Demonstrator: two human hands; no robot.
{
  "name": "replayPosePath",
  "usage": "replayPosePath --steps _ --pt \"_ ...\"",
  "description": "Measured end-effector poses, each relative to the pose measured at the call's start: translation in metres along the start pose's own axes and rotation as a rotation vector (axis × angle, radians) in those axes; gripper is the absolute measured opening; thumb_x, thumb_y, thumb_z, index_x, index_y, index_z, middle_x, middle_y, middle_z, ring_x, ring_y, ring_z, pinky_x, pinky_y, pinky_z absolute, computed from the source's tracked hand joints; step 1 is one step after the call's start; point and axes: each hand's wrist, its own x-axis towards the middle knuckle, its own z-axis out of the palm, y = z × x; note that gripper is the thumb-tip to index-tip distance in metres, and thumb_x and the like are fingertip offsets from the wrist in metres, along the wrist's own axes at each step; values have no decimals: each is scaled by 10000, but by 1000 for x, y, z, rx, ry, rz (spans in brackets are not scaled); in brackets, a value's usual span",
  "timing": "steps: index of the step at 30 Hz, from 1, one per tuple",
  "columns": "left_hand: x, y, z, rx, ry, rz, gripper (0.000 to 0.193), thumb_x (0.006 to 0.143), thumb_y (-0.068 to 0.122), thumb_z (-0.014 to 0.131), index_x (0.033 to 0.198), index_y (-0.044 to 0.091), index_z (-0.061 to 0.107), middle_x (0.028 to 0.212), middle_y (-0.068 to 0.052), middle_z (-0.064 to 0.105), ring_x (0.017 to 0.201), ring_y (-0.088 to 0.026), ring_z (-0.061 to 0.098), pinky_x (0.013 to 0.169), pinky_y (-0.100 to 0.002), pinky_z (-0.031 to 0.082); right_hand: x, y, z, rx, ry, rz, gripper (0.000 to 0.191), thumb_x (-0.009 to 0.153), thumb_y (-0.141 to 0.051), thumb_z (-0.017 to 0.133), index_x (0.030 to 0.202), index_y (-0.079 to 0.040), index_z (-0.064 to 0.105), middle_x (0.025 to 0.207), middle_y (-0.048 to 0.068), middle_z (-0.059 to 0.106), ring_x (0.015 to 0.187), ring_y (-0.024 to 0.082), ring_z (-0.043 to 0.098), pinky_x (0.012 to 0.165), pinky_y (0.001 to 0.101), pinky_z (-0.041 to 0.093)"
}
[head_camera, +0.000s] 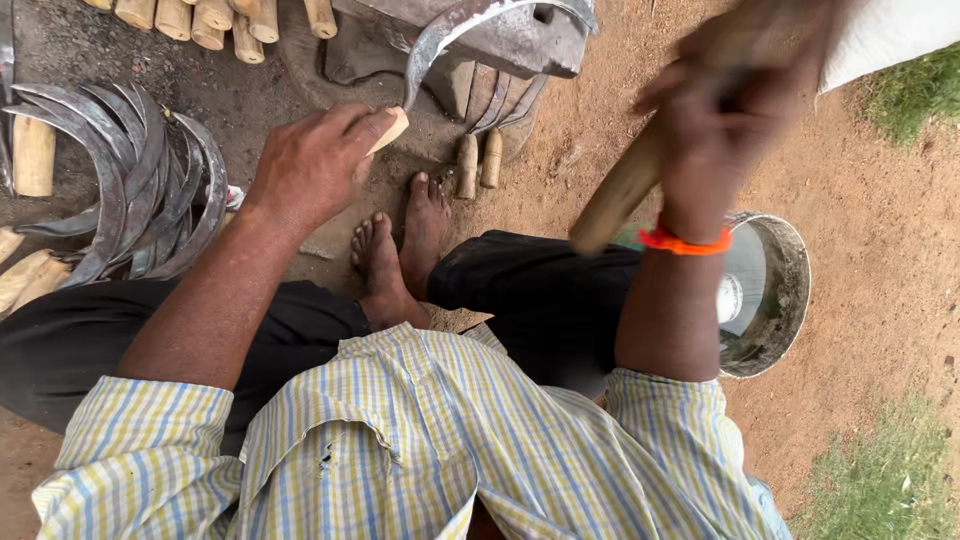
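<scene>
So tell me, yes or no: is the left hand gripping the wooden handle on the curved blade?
Yes, the left hand is closed around the pale wooden handle from which the curved blade rises.

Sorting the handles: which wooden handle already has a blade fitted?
The wooden handle gripped in the left hand: a curved blade rises from it. The others lie loose.

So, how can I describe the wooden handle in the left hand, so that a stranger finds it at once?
Start at the dark anvil block at the top. Below its left side, the left hand grips one pale wooden handle whose tip meets a curved sickle blade. Unlike the loose handles lying on the ground, it is held and touches the blade.
</scene>
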Motion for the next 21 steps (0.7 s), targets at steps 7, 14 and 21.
replayPosePath --steps 7,14,21 --pt "1 2 -1 -15 38 2 473 918 87 761 1381 138 677 1292 -108 678 1027 -229 721 839 -380 631 2 32 64 -505 -116 31 597 1038 151 567 1479 -189 350 1173 138 599 746 175 629 651 304 582" --pt "6 2 -1 -16 33 33 521 883 91 764 1394 131 670 1287 -118 674 1026 -237 723 844 -374 627 -5 24 -15 -83 -36 37 435 1080 126 598 1414 -116 460 1100 131 641 787 181 665 644 307 612" --pt "13 5 0 -47 59 15 494 893 82 759 1376 134 670 1265 -100 688 1016 -244 724 852 -386 618 10 30 63 -1106 6 -400 730 1120 -24 387 1736 -169 25 1405 245 511 1192 415 621 1028 396 568"
